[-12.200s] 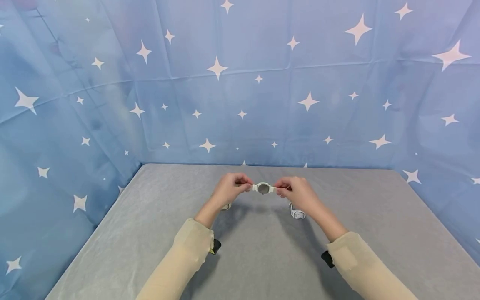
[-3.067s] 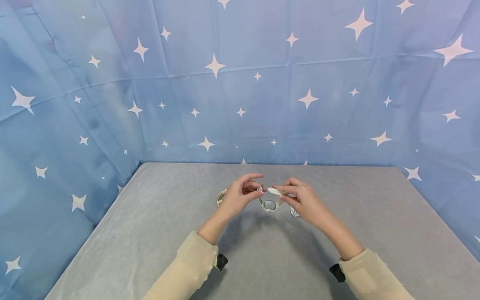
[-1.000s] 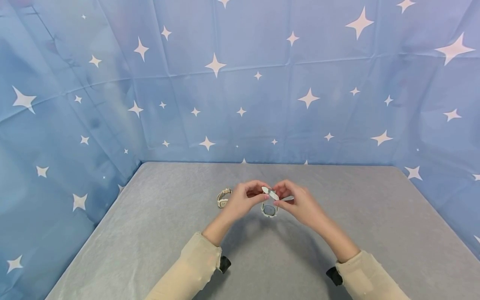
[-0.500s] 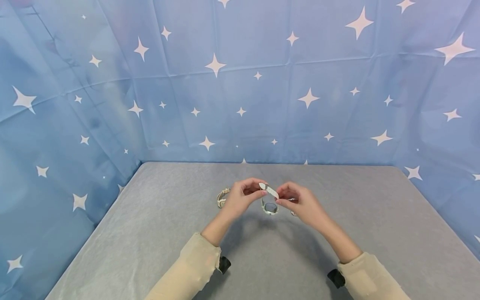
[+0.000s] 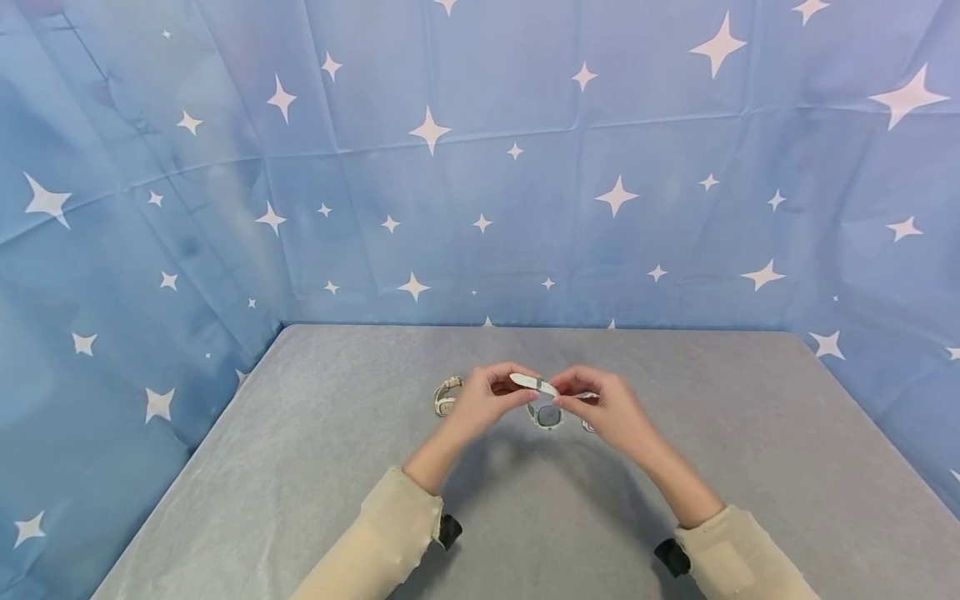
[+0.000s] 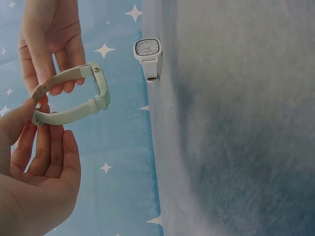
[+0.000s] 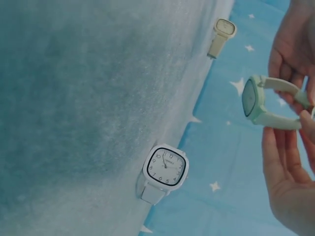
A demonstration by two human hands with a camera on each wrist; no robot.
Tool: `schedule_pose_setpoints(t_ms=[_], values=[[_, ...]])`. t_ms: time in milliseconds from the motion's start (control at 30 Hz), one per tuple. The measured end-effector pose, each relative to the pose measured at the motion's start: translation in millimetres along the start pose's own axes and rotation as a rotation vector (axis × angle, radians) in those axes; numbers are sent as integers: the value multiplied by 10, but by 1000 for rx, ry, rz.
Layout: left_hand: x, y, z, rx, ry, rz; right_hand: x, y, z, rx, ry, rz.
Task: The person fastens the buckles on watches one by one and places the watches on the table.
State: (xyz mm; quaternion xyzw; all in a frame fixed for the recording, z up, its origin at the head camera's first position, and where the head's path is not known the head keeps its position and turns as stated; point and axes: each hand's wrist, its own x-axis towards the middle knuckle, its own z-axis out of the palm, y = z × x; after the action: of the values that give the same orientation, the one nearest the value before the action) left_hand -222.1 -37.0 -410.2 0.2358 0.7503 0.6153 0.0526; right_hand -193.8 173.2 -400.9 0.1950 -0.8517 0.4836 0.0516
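Observation:
A pale green watch (image 5: pixel 549 416) hangs in a loop above the table, its square face lowest and its strap ends overlapping at the top. My left hand (image 5: pixel 480 406) pinches the strap near its tip between thumb and fingers. On the other side my right hand (image 5: pixel 609 410) pinches the strap too. In the left wrist view the watch (image 6: pixel 69 116) forms a loop, with fingertips hiding part of where the ends meet. The right wrist view shows the watch (image 7: pixel 250 98) side-on, its face turned left.
On the grey-covered table (image 5: pixel 337 467), a cream watch (image 5: pixel 446 406) stands left of my left hand. A white watch (image 7: pixel 166 168) with a numbered dial stands behind my right hand. A blue star-printed cloth (image 5: pixel 480 183) hangs behind the table.
Earlier the watch was stretched straight between my hands, then bent with its strap ends apart. Now the ends overlap in a loop. Over the last second the strap tip has shifted left.

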Motion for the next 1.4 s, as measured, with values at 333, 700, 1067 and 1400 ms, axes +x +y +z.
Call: schedule_pose_setpoints(t_ms=[333, 700, 1067, 1400], values=[[-15, -38, 51, -7, 16, 31, -16, -15, 35, 2, -6, 39], [-25, -23, 39, -18, 13, 22, -45, 13, 41, 68, -55, 80], [-19, -58, 20, -44, 39, 1, -45, 62, 34, 53, 42, -4], [-14, -55, 18, -36, 30, 0, -46, 67, 18, 41, 67, -22]])
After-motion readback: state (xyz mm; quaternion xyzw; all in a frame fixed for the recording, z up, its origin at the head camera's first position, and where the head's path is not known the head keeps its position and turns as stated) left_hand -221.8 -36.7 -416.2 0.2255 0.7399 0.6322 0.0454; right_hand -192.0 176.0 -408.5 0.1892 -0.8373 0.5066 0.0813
